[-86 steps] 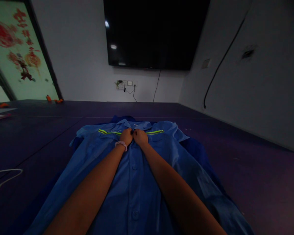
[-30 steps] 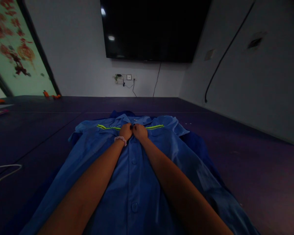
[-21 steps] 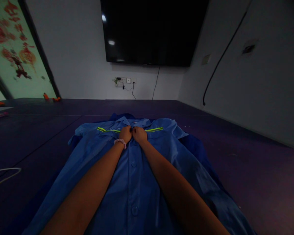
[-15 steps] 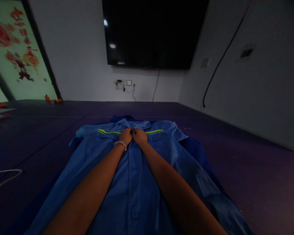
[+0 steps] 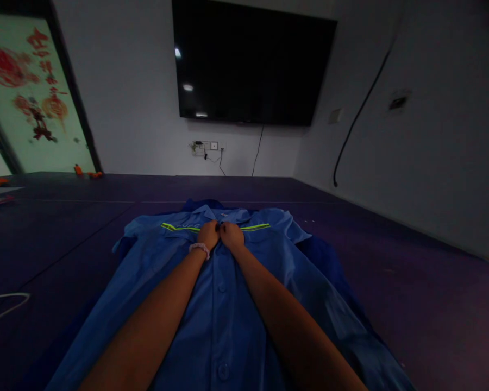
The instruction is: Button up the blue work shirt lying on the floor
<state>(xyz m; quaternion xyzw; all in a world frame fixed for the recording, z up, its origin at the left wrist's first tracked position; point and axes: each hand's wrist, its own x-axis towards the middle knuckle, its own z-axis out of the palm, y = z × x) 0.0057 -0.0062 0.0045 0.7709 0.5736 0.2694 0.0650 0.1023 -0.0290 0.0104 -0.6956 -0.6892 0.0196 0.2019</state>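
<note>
Smoothly glossy, the blue button-front shirt (image 5: pixel 248 326) lies spread from mid-view to six o'clock over darker cloth (image 5: pixel 324 260). The left hand (image 5: pixel 208 235) and right hand (image 5: pixel 232 235) meet, fingers curled in a pinch on its placket (image 5: pixel 218 331) below the collar (image 5: pixel 206 211), the exact hold hidden. Neon-yellow stripes (image 5: pixel 256 227) cross its flattened chest.

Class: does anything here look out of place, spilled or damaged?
A black cable on the grey right-hand wall looks odd: its lower end dangles, plugged into nothing visible. The light blue cloth shirt shows no visible spill or tear.
</note>
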